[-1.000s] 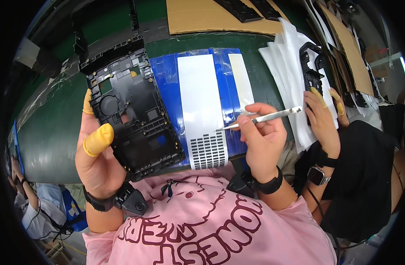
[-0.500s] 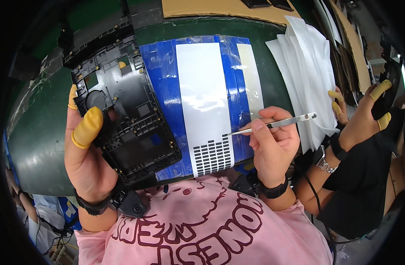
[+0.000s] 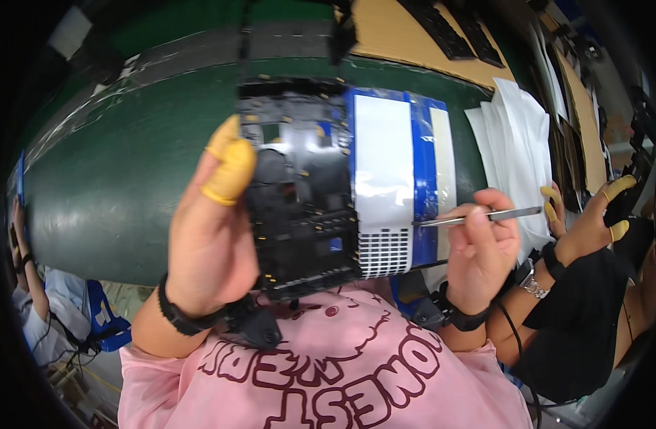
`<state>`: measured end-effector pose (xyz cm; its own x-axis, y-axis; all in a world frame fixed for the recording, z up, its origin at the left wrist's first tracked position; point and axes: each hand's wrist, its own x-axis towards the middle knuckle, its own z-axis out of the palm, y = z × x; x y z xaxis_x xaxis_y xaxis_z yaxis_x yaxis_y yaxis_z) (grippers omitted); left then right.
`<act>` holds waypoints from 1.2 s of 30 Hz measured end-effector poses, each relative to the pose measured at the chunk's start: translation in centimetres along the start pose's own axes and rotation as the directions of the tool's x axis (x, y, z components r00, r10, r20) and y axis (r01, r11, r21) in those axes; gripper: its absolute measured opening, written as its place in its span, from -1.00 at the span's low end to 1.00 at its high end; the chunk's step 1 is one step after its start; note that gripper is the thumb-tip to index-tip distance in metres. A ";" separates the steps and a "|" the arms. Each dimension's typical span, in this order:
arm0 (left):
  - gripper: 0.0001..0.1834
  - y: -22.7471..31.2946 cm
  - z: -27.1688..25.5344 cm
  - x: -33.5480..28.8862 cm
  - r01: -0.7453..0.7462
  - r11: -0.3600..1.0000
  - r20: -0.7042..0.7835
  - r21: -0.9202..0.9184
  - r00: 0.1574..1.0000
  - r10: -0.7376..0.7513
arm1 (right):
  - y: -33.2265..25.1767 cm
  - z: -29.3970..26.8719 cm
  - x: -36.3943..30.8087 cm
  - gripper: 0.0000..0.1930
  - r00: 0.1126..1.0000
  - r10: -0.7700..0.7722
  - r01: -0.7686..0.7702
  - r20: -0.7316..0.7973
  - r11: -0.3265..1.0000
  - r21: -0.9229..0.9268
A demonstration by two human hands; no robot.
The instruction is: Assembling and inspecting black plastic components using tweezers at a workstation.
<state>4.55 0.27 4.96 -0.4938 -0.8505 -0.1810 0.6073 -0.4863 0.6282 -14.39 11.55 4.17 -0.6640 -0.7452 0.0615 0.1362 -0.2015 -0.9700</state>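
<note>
My left hand (image 3: pixel 217 239), with yellow finger cots on the thumb and a finger, grips a black plastic housing (image 3: pixel 310 186) by its left edge. The housing is held up over the table, blurred by motion, and covers part of a blue backing (image 3: pixel 423 143). On that backing lies a white sheet (image 3: pixel 384 161) with rows of small black rectangular pads (image 3: pixel 385 252) at its near end. Metal tweezers (image 3: pixel 512 214) are pinched in my right hand (image 3: pixel 484 239). Their tips are by the sheet's right edge, just above the pads; whether they hold a pad I cannot make out.
A cream strip (image 3: pixel 442 154) lies right of the white sheet. White foam sheets (image 3: pixel 510 143) are stacked further right, beside a co-worker's hand (image 3: pixel 585 222) with yellow finger cots. Cardboard (image 3: pixel 414 39) with black parts (image 3: pixel 442 28) lies at the back of the green table (image 3: pixel 121 186).
The housing has swung upright and to the right in my left hand, now hiding the backing's left part. The tweezers have come away from the top pad row to the sheet's right edge.
</note>
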 end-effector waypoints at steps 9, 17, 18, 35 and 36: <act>-0.53 0.4 0.5 -1.7 0.049 0.998 0.106 0.029 0.993 -0.052 | -1.8 6.6 -0.6 -0.75 0.897 -0.029 -0.045 0.441 0.987 0.156; -0.52 0.6 0.5 -2.4 0.035 0.999 0.164 -0.005 0.986 -0.034 | -1.3 7.4 -1.3 -0.75 0.895 0.011 -0.111 0.446 0.974 0.199; -0.51 0.5 0.5 -2.4 0.019 1.000 0.181 -0.005 0.983 -0.018 | -1.3 7.4 -1.4 -0.75 0.899 -0.014 -0.101 0.437 0.966 0.239; -0.53 0.1 0.4 -2.0 0.077 0.996 0.137 -0.049 0.988 -0.069 | -1.1 7.5 -0.8 -0.76 0.905 0.033 -0.102 0.424 0.984 0.143; -0.54 0.1 0.4 -2.0 0.077 0.996 0.133 -0.046 0.989 -0.070 | -1.1 7.6 -0.8 -0.76 0.904 0.032 -0.102 0.427 0.984 0.144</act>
<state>5.37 2.03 5.72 -0.6137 -0.7800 -0.1227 0.5952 -0.5591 0.5772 -8.46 7.55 6.93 -0.2823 -0.9511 0.1254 0.3074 -0.2135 -0.9273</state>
